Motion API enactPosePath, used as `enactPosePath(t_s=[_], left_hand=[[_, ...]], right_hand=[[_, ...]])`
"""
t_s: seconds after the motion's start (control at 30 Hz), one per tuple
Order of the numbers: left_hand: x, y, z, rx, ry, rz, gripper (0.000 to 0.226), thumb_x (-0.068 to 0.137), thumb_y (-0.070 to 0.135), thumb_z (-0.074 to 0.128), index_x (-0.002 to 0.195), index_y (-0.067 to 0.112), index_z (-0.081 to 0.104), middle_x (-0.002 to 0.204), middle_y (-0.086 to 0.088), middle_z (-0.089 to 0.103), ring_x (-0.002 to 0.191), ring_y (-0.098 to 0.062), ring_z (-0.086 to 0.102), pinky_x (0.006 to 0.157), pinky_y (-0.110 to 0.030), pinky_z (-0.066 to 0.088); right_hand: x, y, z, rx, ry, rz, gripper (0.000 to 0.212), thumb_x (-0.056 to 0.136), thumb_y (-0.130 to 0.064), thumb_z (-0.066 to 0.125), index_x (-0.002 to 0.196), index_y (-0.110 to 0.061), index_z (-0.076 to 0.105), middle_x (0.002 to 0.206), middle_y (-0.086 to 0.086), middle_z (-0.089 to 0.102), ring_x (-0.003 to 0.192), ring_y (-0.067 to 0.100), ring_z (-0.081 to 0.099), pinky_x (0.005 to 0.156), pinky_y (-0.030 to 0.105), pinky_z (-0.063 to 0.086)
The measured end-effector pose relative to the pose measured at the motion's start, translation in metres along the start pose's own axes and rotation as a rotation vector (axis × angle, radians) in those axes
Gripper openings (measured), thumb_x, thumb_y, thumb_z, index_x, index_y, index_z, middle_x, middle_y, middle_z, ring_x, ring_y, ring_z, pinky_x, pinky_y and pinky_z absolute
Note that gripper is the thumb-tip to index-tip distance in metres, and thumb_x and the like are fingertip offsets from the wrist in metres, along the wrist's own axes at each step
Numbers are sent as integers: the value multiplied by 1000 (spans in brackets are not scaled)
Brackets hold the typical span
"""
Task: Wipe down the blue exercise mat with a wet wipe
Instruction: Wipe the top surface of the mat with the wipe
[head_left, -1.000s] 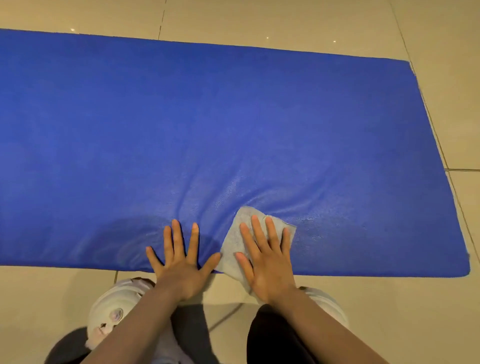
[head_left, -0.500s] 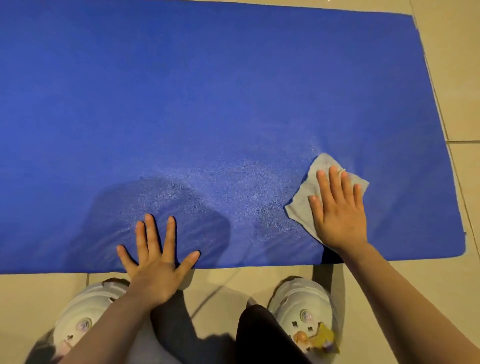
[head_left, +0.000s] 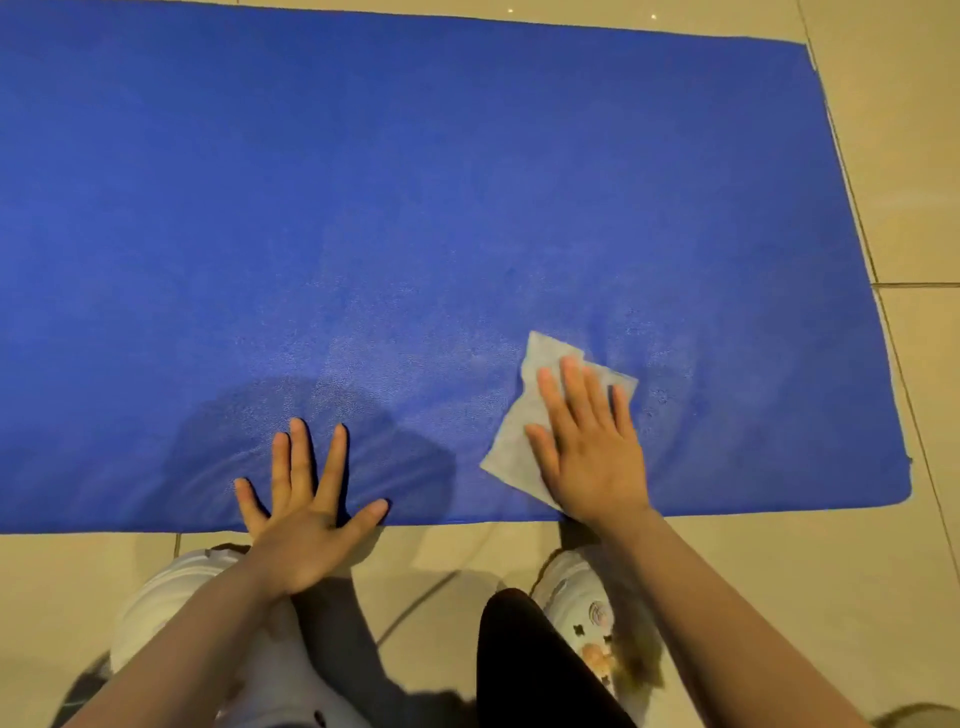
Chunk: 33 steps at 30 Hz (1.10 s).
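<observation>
Left hand (head_left: 298, 525): palm down, fingers spread wide, flat across the near edge of the blue mat (head_left: 415, 208), holding nothing.
Right hand (head_left: 589, 447): fingers straight and close together, pressing the wet wipe (head_left: 519, 431) flat.
Wipe: near the mat's near right corner.
Mat: lies on the tiled floor (head_left: 909, 156).
Room: bare mat stretches leftward and toward the far edge.

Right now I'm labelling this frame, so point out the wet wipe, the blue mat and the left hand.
wet wipe (head_left: 511, 441): head view, its bare lower-left part.
blue mat (head_left: 415, 182): head view, open middle of its surface.
left hand (head_left: 301, 535): head view, back of the hand.
</observation>
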<state>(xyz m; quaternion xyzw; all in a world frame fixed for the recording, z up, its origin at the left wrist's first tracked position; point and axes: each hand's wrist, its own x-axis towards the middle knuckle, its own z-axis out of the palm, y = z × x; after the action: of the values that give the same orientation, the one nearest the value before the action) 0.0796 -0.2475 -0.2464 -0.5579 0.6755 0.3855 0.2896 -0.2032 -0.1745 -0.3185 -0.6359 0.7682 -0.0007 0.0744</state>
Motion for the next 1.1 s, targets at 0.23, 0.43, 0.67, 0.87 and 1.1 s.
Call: enactPosePath(t_s=[0.23,0.43,0.67,0.87,1.1], left_hand=[[-4,7,-3,41,-43,1,138,16,109,-2,128,42,-50,127,6,-67,118,-16,-62,105,-59,-28],[-3,6,-1,99,-25,-14,146,13,109,2,128,39,-52,128,3,-67,118,-18,-62,107,-62,-23],[-2,8,0,46,3,-28,124,28,107,-5,128,47,-47,127,9,-67,117,-12,-62,87,-44,-43],[5,8,9,45,80,-48,73,74,80,-6,126,46,-46,119,11,-67,110,-9,-63,103,-52,-33],[6,6,11,37,101,-41,83,53,82,-20,124,49,-48,120,13,-68,112,-7,-63,77,-36,-48]], right_hand=[[-18,44,-15,-31,37,472,70,99,-50,18,152,-7,29,158,18,27,144,38,28,115,57,13],[20,-105,-3,52,-25,-363,64,94,-48,32,146,-13,45,155,10,36,145,26,26,116,51,14],[41,1,-11,-29,1,47,72,97,-57,22,152,-12,34,158,12,29,144,32,31,117,49,7],[-19,115,-32,-100,-69,502,79,94,-58,1,156,-14,21,162,9,20,149,28,18,118,59,5],[3,-2,-18,-35,39,78,64,95,-40,29,139,3,49,146,20,46,138,35,41,113,52,16]])
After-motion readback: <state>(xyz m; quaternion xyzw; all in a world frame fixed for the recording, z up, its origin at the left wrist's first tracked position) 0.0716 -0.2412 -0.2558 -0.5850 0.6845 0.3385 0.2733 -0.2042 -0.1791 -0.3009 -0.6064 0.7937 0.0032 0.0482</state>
